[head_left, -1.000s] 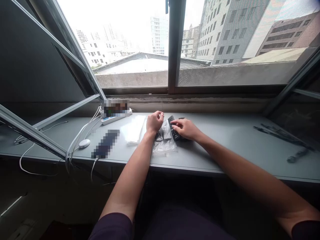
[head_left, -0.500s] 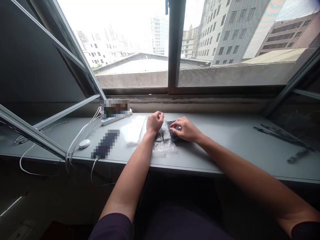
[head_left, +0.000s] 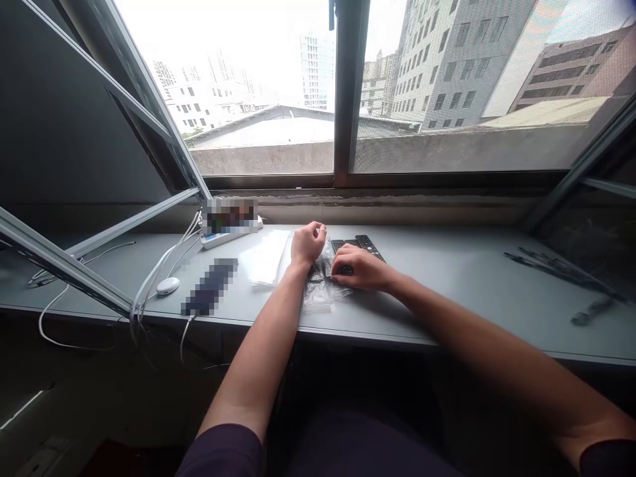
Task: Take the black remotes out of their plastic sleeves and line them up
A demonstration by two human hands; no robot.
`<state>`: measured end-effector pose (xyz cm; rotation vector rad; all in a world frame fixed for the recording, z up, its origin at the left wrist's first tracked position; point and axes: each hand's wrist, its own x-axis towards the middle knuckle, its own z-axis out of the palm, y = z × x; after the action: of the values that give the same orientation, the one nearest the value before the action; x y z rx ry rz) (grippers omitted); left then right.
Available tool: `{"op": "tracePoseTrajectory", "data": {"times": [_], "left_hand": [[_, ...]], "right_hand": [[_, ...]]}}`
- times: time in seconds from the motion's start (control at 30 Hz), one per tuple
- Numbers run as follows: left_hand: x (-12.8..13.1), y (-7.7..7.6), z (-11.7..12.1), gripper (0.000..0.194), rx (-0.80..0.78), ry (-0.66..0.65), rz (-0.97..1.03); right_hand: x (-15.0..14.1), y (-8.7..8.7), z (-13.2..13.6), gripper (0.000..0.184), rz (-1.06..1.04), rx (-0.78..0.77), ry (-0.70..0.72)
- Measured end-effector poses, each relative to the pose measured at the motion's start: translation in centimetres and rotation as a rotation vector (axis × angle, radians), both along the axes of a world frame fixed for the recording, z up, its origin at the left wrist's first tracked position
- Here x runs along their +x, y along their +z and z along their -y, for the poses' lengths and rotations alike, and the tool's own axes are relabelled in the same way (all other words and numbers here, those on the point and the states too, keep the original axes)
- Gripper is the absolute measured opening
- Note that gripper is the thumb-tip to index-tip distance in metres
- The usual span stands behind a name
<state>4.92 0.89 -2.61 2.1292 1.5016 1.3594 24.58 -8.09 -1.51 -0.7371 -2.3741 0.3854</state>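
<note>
My left hand (head_left: 308,244) is closed, fingers curled, at the left edge of a clear plastic bag (head_left: 318,296). Anything inside its grip is hidden. Dark contents show through the plastic between my hands. My right hand (head_left: 364,268) lies to the right with bent fingers, pressed down around a dark, button-studded piece mostly hidden under them. Beyond its knuckles, a black remote control (head_left: 368,244) with rows of small buttons lies slanted on the table. Beside it, similar black pieces (head_left: 338,244) are partly covered by the hand.
White sheets (head_left: 268,258) lie left of my left hand. Farther left are a blurred-out dark device (head_left: 211,288) on a cable, a round white puck (head_left: 167,285) and a white power strip (head_left: 231,233). Metal frames flank the grey table (head_left: 447,285); dark rods (head_left: 556,268) show at right.
My right hand has shifted slightly left and nearer, its fingers curling in toward the plastic bag. The slanted remote control now shows behind it. My left hand has stayed in place.
</note>
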Motion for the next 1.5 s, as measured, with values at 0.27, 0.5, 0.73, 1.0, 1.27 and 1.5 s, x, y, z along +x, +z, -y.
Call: {"op": "tracePoseTrajectory", "data": {"times": [0.27, 0.5, 0.73, 1.0, 1.27, 1.5], "left_hand": [[0.0, -0.1, 0.0, 0.027, 0.016, -0.011, 0.014], [0.0, 0.0, 0.0, 0.028, 0.005, -0.011, 0.025], [0.0, -0.2, -0.2, 0.027, 0.019, -0.025, 0.047], [-0.1, -0.3, -0.2, 0.026, 0.014, -0.022, 0.06], [-0.1, -0.1, -0.1, 0.025, 0.004, -0.01, 0.035], [-0.3, 0.3, 0.1, 0.026, 0.0, -0.009, 0.042]], "right_hand": [[-0.4, -0.3, 0.1, 0.005, 0.031, 0.042, -0.012], [-0.3, -1.3, -0.6, 0.007, 0.003, 0.113, -0.003], [-0.9, -1.3, -0.5, 0.008, 0.042, 0.155, 0.002], [-0.9, -0.8, -0.2, 0.007, -0.109, 0.134, -0.076], [-0.7, 0.3, 0.1, 0.014, -0.432, -0.099, -0.184], [-0.7, 1.2, 0.3, 0.031, -0.751, -0.4, -0.106]]}}
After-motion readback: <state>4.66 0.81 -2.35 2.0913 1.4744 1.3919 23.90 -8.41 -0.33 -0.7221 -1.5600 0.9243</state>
